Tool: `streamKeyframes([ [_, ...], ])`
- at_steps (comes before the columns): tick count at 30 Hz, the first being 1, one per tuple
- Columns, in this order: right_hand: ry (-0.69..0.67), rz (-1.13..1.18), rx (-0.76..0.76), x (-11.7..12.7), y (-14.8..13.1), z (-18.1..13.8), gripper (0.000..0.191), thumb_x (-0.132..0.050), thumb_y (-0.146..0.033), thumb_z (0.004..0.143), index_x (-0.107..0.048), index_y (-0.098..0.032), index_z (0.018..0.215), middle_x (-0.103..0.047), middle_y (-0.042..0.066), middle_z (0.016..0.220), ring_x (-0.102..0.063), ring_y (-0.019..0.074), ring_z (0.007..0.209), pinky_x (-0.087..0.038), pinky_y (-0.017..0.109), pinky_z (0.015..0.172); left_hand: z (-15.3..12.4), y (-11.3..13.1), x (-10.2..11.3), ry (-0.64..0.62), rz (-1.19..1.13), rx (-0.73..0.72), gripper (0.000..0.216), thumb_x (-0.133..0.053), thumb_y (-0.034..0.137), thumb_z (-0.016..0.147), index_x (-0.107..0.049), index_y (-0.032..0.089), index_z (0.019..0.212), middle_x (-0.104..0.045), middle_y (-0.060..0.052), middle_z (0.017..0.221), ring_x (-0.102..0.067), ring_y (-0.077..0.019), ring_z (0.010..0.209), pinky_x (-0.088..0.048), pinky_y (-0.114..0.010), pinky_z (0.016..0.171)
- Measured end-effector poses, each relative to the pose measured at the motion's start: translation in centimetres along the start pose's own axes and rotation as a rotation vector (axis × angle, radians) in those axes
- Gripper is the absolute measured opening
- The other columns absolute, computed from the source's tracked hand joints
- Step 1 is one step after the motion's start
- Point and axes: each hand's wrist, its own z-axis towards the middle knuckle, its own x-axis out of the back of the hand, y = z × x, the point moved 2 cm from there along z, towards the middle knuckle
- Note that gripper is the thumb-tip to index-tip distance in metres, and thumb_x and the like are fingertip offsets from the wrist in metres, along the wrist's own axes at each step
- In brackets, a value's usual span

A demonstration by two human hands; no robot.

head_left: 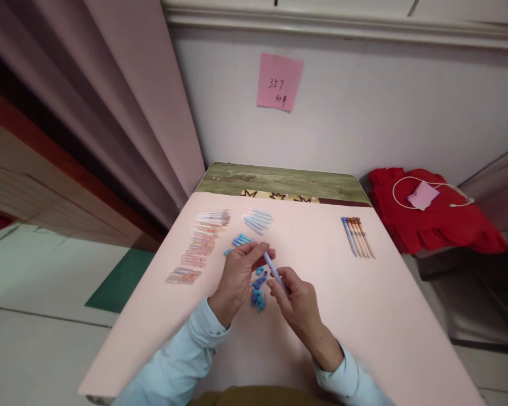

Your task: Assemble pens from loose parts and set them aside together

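Observation:
A light blue pen [272, 267] slants between my two hands over the middle of the table. My left hand [239, 273] pinches its upper end, and the fingertips cover that end. Lower down, my right hand [298, 299] has its fingers and thumb closed round the other end. Under the hands lies a loose heap of small blue and turquoise pieces [257, 299], like caps. Several blue pen parts with turquoise ends [242, 240] lie just beyond my left hand. Farther back is a fan of slim pale blue barrels [257, 220].
Left on the pink-covered table [363, 327] runs a column of thin refill-like sticks [203, 245] in white, orange and pink. A row of pens [359, 237], one blue and several beige, lies at right. A red-covered stool [389, 225] with a white cable stands beyond the right edge.

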Motion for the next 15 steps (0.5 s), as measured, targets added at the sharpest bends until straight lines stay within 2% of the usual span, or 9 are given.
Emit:
streamKeyframes([
  [2,0.02,-0.03,-0.005,0.1,-0.4,0.2,0.028,-0.055,-0.047,0.093,-0.063,-0.021,0.087,-0.068,0.001,0.063,-0.063,0.0138,0.054,-0.042,0.021,0.055,-0.2,-0.2,-0.2,-0.02,-0.025,0.032,0.025,-0.084,0.033,0.067,-0.071,0.013,0.076,-0.072,-0.006,0.074,-0.067,-0.0148,0.071,-0.051,-0.025,0.069],
  [4,-0.011,0.049,-0.039,0.0,-0.8,0.2,0.032,-0.052,-0.047,0.094,-0.062,-0.02,0.081,-0.067,0.001,0.062,-0.059,0.0117,0.05,-0.041,0.02,0.053,-0.4,-0.4,-0.3,-0.044,-0.042,0.035,0.026,-0.084,0.033,0.067,-0.072,0.013,0.078,-0.073,-0.006,0.076,-0.068,-0.0158,0.074,-0.051,-0.024,0.068],
  [7,-0.11,0.35,-0.141,-0.5,-1.3,0.0,0.04,-0.045,-0.051,0.097,-0.061,-0.019,0.08,-0.061,-0.001,0.055,-0.047,0.0081,0.039,-0.036,0.019,0.044,-0.7,-0.6,-0.6,-0.077,-0.047,0.051,0.029,-0.082,0.037,0.069,-0.073,0.013,0.083,-0.075,-0.009,0.079,-0.07,-0.0182,0.077,-0.05,-0.024,0.063],
  [10,-0.169,0.629,-0.247,-0.9,-1.7,-0.3,0.044,-0.047,-0.055,0.095,-0.06,-0.017,0.079,-0.055,-0.004,0.049,-0.038,0.0058,0.036,-0.028,0.018,0.039,-1.0,-0.7,-0.8,-0.104,-0.075,0.046,0.03,-0.081,0.039,0.07,-0.071,0.014,0.083,-0.076,-0.011,0.081,-0.071,-0.0198,0.079,-0.05,-0.024,0.063],
  [13,-0.207,0.807,-0.332,-1.2,-1.7,-0.4,0.045,-0.051,-0.057,0.093,-0.058,-0.016,0.076,-0.051,-0.005,0.045,-0.031,0.0043,0.035,-0.022,0.017,0.037,-1.2,-0.7,-0.9,-0.116,-0.103,0.036,0.031,-0.081,0.04,0.07,-0.07,0.014,0.082,-0.076,-0.011,0.081,-0.072,-0.0208,0.083,-0.05,-0.024,0.065],
  [15,-0.22,0.842,-0.346,-1.1,-1.5,-0.4,0.046,-0.052,-0.058,0.092,-0.058,-0.016,0.076,-0.05,-0.006,0.043,-0.028,0.004,0.034,-0.02,0.018,0.036,-1.4,-0.8,-0.9,-0.117,-0.103,0.048,0.03,-0.08,0.04,0.071,-0.069,0.014,0.082,-0.076,-0.012,0.082,-0.072,-0.0223,0.084,-0.049,-0.024,0.062],
])
